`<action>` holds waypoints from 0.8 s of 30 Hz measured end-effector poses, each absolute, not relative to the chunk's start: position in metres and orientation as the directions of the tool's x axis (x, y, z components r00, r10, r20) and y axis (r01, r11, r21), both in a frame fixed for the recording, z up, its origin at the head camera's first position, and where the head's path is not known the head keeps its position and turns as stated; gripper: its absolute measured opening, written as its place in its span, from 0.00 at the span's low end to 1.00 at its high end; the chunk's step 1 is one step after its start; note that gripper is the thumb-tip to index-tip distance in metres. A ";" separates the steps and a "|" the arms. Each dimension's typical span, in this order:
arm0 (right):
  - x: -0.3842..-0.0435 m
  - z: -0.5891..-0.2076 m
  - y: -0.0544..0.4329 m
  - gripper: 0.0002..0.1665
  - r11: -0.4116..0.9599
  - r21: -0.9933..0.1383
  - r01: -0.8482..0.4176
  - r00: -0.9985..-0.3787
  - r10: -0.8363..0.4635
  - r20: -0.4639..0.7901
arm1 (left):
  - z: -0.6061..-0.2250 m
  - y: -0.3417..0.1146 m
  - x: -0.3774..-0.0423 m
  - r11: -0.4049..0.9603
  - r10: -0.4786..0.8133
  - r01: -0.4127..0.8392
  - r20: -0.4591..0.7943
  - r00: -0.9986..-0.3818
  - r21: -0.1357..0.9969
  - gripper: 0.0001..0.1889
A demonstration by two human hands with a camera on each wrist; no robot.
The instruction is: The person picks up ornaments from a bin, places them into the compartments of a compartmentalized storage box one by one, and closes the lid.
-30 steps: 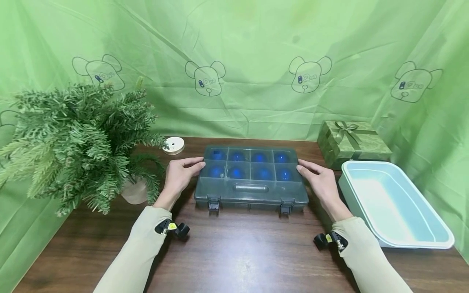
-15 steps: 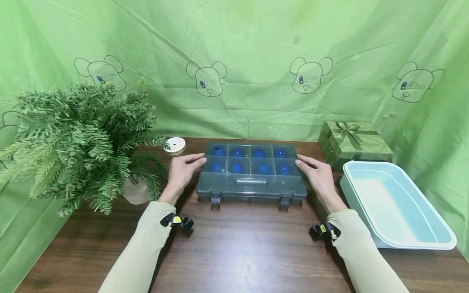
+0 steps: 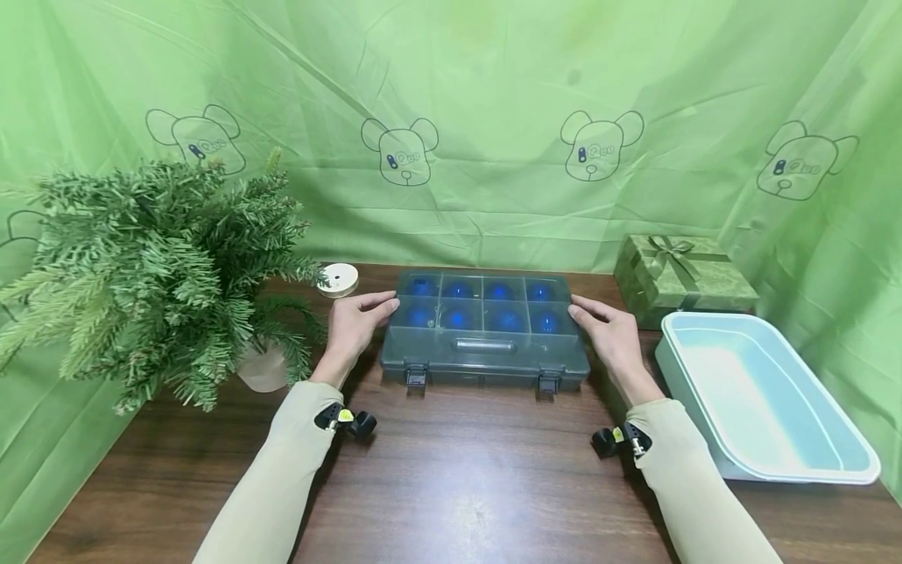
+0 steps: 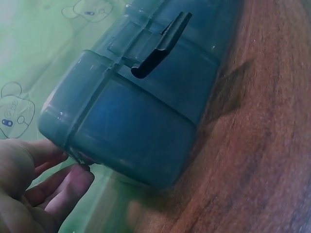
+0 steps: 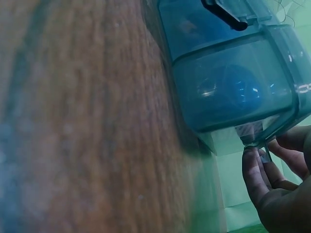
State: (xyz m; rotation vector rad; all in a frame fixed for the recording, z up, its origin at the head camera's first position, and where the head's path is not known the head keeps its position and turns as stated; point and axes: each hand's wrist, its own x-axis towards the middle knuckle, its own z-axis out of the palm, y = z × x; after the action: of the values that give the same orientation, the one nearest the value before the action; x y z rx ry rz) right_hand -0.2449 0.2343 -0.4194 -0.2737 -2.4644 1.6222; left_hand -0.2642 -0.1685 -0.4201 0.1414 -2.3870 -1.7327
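Observation:
A translucent grey-blue plastic storage case (image 3: 486,359) lies on the table with its lid down. Through the lid show several blue balls (image 3: 458,319), each in its own compartment. The two front latches (image 3: 416,377) stick out from the case's near side. My left hand (image 3: 350,333) pinches the left side of the case at the lid seam, with thumb and fingers around the edge in the left wrist view. On the opposite side, my right hand (image 3: 613,338) grips the edge likewise; its fingertips (image 5: 250,155) are at a small side tab.
An artificial fir tree (image 3: 162,282) in a pale pot (image 3: 263,368) stands to the left. Behind it is a white ribbon spool (image 3: 338,280). On the right are a light-blue tub (image 3: 694,399) and a green gift box (image 3: 680,274). A green curtain (image 3: 486,94) hangs behind the table.
The case has slid a little away from me, toward the curtain, with both hands following it at its sides. The motion is smaller in the last half second.

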 end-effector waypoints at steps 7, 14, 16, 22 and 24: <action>-0.248 -0.422 0.234 0.23 0.385 -0.922 0.047 -0.964 0.258 0.058 | -0.421 -0.168 -0.267 0.334 -0.188 0.035 0.103 -0.977 0.942 0.14; -0.250 -0.424 0.235 0.24 0.383 -0.923 0.050 -0.964 0.260 0.056 | -0.426 -0.167 -0.268 0.306 -0.194 0.039 0.103 -0.976 0.951 0.14; -0.250 -0.424 0.235 0.24 0.381 -0.923 0.048 -0.964 0.258 0.056 | -0.426 -0.167 -0.268 0.302 -0.194 0.047 0.109 -0.975 0.952 0.14; -0.250 -0.424 0.235 0.24 0.389 -0.921 0.037 -0.965 0.254 0.069 | -0.424 -0.167 -0.267 0.301 -0.193 0.068 0.131 -0.972 0.951 0.14; -0.250 -0.424 0.235 0.24 0.387 -0.921 0.036 -0.964 0.256 0.070 | -0.423 -0.166 -0.266 0.297 -0.194 0.075 0.137 -0.971 0.952 0.14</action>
State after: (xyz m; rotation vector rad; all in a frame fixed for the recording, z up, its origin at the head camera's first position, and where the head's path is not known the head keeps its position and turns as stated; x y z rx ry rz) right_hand -0.2501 0.2352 -0.4238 -0.2606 -2.4426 1.6149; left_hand -0.2664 -0.1664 -0.4233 0.1096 -2.3386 -1.7351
